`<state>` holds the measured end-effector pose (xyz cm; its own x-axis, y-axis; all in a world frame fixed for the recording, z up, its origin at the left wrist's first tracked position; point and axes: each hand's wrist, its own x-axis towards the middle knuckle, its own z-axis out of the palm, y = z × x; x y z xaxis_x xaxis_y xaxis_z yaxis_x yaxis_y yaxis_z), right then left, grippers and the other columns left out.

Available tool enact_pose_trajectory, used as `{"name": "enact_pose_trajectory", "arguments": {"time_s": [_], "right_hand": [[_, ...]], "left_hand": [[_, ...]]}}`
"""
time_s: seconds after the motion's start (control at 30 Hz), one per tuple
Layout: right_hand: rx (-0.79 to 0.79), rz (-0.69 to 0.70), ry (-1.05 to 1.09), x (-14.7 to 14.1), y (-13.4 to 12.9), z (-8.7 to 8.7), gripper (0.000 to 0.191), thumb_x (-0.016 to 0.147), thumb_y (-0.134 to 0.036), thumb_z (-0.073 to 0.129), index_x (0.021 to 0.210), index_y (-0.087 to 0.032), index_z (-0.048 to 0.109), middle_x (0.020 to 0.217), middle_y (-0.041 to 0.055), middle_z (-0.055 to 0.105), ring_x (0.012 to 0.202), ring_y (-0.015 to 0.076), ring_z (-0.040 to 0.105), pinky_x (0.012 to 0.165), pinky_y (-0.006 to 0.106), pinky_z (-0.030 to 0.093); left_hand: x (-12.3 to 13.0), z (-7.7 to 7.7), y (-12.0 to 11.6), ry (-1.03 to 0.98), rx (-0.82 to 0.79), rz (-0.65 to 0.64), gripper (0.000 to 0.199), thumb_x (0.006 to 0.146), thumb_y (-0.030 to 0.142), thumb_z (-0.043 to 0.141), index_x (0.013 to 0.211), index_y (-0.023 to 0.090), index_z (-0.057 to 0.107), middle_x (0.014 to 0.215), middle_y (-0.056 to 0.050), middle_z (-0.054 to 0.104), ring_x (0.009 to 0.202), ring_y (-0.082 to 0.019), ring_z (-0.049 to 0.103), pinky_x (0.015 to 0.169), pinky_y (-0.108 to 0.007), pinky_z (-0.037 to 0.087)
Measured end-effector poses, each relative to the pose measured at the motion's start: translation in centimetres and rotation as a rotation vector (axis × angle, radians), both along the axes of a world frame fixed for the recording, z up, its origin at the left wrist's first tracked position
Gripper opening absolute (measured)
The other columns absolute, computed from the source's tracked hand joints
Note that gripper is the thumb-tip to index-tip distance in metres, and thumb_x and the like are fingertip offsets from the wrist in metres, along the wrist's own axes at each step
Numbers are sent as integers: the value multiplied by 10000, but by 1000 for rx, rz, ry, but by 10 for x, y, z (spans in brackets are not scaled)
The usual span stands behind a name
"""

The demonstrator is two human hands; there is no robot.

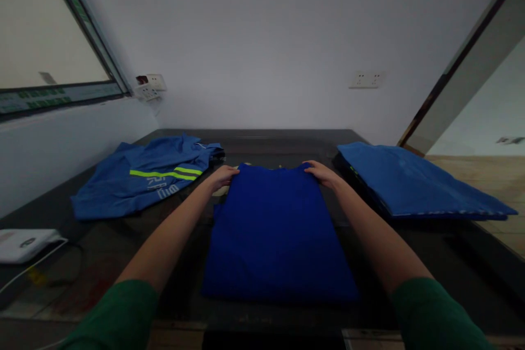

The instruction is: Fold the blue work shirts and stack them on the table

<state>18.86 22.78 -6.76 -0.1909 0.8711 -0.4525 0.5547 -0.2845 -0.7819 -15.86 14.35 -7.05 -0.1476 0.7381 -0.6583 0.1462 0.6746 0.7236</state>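
Note:
A deep-blue folded garment lies spread as a smooth, near-rectangular panel on the dark table in front of me. My left hand pinches its far left corner, thumb and fingers closed on the fabric. At the far right corner, my right hand grips the same garment in the same way. The far edge dips slightly between the two hands. A small bit of blue cloth sticks out past the left side. Something pale, too hidden to name, shows behind the left hand.
On the left lies a loosely heaped blue work jacket with yellow-green stripes. A stack of folded blue garments sits at the right. A white device with a cable rests near the left edge. Wall sockets are behind the dark table.

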Motion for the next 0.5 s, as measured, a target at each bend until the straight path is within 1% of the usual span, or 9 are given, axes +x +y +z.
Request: {"name": "enact_pose_trajectory", "arguments": {"time_s": [0.07, 0.13, 0.2, 0.3, 0.4, 0.47, 0.5], "right_hand": [[54, 11, 4, -1, 8, 1, 476, 771, -101, 572, 1240, -180, 577, 1017, 83, 698, 819, 171, 660, 747, 300, 539], [137, 23, -5, -5, 15, -1, 507, 752, -96, 596, 1248, -201, 569, 1077, 72, 677, 928, 183, 648, 813, 318, 527], [207, 31, -38, -12, 16, -8, 476, 721, -87, 634, 1183, -197, 603, 1111, 72, 660, 1028, 201, 623, 893, 348, 499], [256, 12, -119, -20, 8, -23, 431, 674, -56, 669, 1086, -178, 632, 1122, 88, 650, 1093, 235, 598, 978, 407, 448], [315, -15, -186, -23, -3, -35, 438, 705, -72, 653, 1126, -183, 604, 1151, 97, 637, 1137, 247, 573, 1016, 434, 413], [362, -15, -207, -21, -7, -36, 445, 738, -88, 631, 1171, -178, 582, 1178, 105, 628, 1159, 246, 559, 1029, 422, 403], [384, -12, -214, -20, -8, -35, 446, 751, -92, 621, 1188, -171, 574, 1193, 110, 622, 1169, 245, 552, 1034, 411, 399]], "left_hand": [[-9, 2, 4, 7, 32, 2, 120, 775, 252, 651, 804, 136, 633, 689, -25, 644, 594, -114, 580, 577, -207, 442], [-15, 1, 5, 42, 61, 12, 124, 781, 261, 648, 822, 147, 622, 688, -16, 638, 601, -113, 578, 573, -202, 436], [-18, -4, 4, 100, 63, 16, 124, 774, 262, 657, 787, 149, 608, 645, -6, 615, 573, -116, 558, 550, -206, 417], [-17, -17, -1, 213, 39, 15, 148, 733, 243, 693, 689, 146, 589, 581, -6, 580, 559, -138, 547, 545, -227, 399], [-13, -29, -2, 336, 68, 31, 135, 700, 216, 720, 703, 148, 604, 658, -35, 620, 700, -178, 595, 619, -237, 403], [-12, -32, -2, 385, 103, 41, 137, 693, 211, 730, 749, 152, 620, 742, -52, 651, 810, -196, 607, 670, -233, 398], [-12, -33, -1, 391, 112, 42, 136, 703, 223, 725, 760, 152, 625, 757, -56, 657, 830, -200, 607, 677, -232, 395]]}}
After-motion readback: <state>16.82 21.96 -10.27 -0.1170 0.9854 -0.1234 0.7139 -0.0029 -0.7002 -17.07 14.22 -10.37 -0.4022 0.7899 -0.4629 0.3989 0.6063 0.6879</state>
